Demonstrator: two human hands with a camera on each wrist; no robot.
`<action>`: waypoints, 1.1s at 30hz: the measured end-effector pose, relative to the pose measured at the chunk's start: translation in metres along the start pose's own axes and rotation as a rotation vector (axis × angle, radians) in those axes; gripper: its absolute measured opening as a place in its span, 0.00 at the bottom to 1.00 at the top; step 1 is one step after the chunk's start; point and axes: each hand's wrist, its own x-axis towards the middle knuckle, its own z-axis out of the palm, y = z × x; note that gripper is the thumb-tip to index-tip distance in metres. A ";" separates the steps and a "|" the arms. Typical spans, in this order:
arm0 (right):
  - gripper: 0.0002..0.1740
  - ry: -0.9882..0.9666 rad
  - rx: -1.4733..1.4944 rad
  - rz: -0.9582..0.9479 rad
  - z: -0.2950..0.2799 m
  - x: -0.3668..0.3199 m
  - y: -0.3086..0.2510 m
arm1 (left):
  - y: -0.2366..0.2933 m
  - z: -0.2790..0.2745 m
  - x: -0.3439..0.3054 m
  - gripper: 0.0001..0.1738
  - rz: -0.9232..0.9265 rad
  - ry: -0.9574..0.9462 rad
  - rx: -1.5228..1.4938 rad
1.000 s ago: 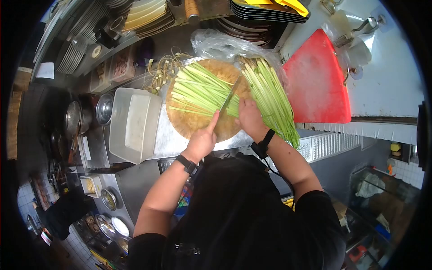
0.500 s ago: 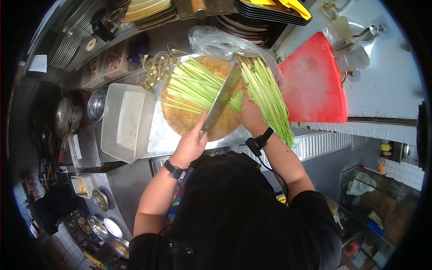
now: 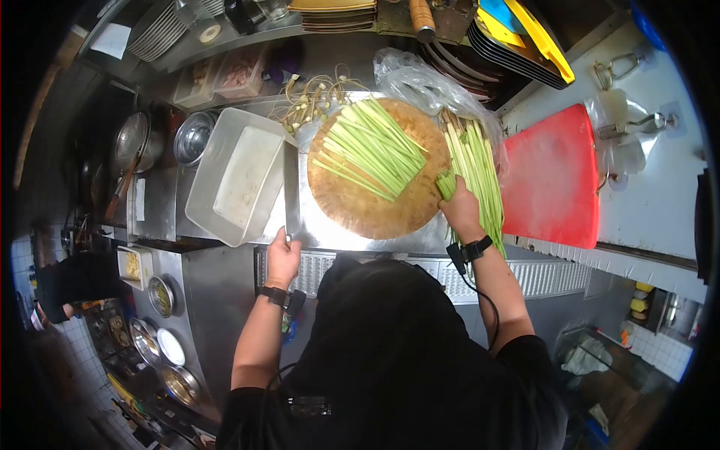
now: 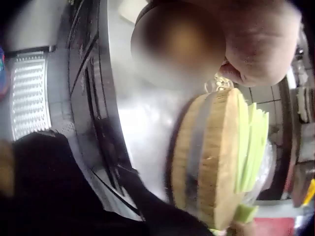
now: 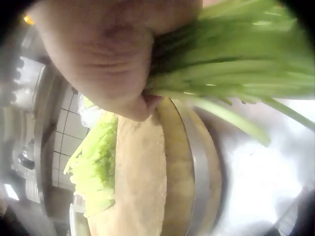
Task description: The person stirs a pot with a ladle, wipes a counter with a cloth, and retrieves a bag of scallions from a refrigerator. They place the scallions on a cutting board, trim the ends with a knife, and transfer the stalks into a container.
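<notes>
In the head view my left hand is at the counter's front edge, left of the round wooden chopping block. It grips the handle of a cleaver, whose grey blade points away from me beside the plastic tub. Most of the left wrist view of this hand is blurred. My right hand grips a bunch of green stalks at the block's right edge, their leafy ends hanging past the hand. Cut green stalks lie side by side on the block. More long stalks lie right of it.
A clear plastic tub stands left of the block. Tangled thin stems with pale tips lie behind it. A plastic bag and a red board are at the right. Stacked plates fill the shelf.
The cleaver has left the stalks and moved left with my left hand, off the block. My right hand has drawn a bunch of stalks away from the cut ones, toward the right edge.
</notes>
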 end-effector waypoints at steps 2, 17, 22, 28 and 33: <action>0.41 -0.014 0.052 0.006 -0.005 0.000 0.004 | -0.015 0.006 0.000 0.25 0.040 -0.061 0.239; 0.34 -0.102 0.235 -0.420 -0.052 0.132 -0.102 | 0.000 0.035 0.046 0.18 0.485 0.156 0.195; 0.32 -0.333 0.224 -0.290 0.000 0.195 -0.111 | 0.064 0.070 0.072 0.26 -0.269 -0.297 -0.771; 0.27 -0.463 0.271 -0.386 0.005 0.182 -0.137 | 0.064 0.109 0.104 0.29 -0.189 -0.382 -0.908; 0.30 -0.584 0.290 -0.314 0.021 0.168 -0.139 | 0.106 0.085 0.089 0.27 -0.316 -0.346 -0.830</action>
